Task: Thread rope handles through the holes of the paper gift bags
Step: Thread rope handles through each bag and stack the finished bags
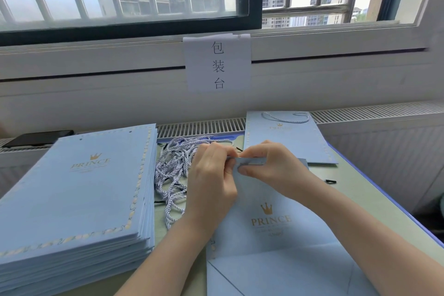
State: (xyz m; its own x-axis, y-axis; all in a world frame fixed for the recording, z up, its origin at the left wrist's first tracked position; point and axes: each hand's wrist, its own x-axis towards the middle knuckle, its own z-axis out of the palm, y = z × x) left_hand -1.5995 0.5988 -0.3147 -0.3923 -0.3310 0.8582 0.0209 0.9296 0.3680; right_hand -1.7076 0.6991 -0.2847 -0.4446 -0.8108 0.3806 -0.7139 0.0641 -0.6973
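bag (271,221) flat on table, long axis running away from body, top edge under fingers | left hand (211,175) pinching at top edge, rope end likely, hidden | right hand (269,166) pinching folded rim | rope pile (171,170) just left, nearer left hand

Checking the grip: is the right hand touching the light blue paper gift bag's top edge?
Touching. Head view shows the right hand pinching the light blue paper gift bag at its folded top edge.

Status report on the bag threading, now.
Left hand and right hand both pinch the top edge of the bag. Rope pile beside left hand, stack of bags untouched. Nothing in the way.
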